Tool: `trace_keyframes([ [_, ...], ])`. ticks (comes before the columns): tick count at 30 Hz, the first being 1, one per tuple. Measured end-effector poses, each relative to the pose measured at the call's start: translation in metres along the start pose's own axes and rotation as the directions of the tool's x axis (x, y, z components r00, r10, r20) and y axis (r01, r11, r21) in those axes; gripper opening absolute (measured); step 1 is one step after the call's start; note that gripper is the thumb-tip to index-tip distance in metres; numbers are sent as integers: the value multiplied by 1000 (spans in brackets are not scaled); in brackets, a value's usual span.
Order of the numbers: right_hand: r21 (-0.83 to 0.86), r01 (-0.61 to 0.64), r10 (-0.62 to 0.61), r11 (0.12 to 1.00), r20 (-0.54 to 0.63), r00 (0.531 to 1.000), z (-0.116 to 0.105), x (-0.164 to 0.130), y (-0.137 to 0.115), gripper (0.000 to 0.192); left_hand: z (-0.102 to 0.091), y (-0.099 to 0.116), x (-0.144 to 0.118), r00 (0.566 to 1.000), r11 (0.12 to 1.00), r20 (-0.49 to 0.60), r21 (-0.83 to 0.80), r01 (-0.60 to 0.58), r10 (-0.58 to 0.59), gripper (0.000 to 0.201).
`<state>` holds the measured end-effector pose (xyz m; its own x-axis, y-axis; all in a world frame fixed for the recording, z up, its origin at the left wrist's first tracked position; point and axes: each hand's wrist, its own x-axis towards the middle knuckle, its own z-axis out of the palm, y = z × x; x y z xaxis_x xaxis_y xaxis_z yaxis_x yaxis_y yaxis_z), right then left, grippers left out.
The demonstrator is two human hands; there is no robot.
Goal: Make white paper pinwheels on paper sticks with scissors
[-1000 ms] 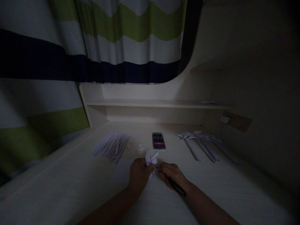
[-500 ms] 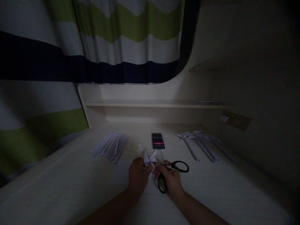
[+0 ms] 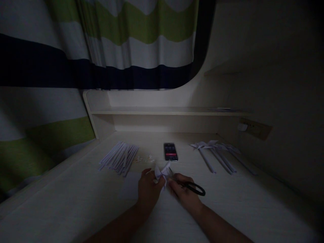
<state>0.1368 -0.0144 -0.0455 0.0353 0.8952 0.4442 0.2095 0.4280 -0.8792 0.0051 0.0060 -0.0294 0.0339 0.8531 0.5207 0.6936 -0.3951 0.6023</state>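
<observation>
My left hand (image 3: 150,186) is closed on a white paper pinwheel (image 3: 162,172), pinching it near its middle with the thumb on top. In my right hand (image 3: 186,192) is a pair of scissors (image 3: 196,188) with black handles. The fingers wrap around the scissors and one handle loop sticks out to the right. Their metal blades point toward the pinwheel's right side; whether they touch the paper I cannot tell. Under and beside my left hand lies a flat white sheet of paper (image 3: 129,185).
Rolled paper sticks (image 3: 118,157) lie in a pile at the left. Small pale pieces (image 3: 144,158) are scattered beside them. A phone (image 3: 170,152) rests behind the hands. To the right lie several pinwheels on paper sticks (image 3: 215,155). A shelf (image 3: 162,111) runs along the back below a curtain (image 3: 146,44).
The scissors have closed up and turned in my right hand: two spread handle loops showed before, now one. The blades have come nearer the pinwheel. My left hand has barely moved.
</observation>
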Motion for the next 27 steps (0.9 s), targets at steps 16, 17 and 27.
trace_keyframes([
  [16,-288,495,-457,820,191,869,-11,5,13,16,-2,3,0,990,986,54,-91,136,-132,17],
  [17,-259,393,-373,882,127,919,-7,2,10,18,-2,3,0,990,987,45,-90,134,-130,17],
  [27,422,-241,303,874,-87,949,16,-3,-7,27,-2,5,0,994,994,31,-23,103,-102,15],
])
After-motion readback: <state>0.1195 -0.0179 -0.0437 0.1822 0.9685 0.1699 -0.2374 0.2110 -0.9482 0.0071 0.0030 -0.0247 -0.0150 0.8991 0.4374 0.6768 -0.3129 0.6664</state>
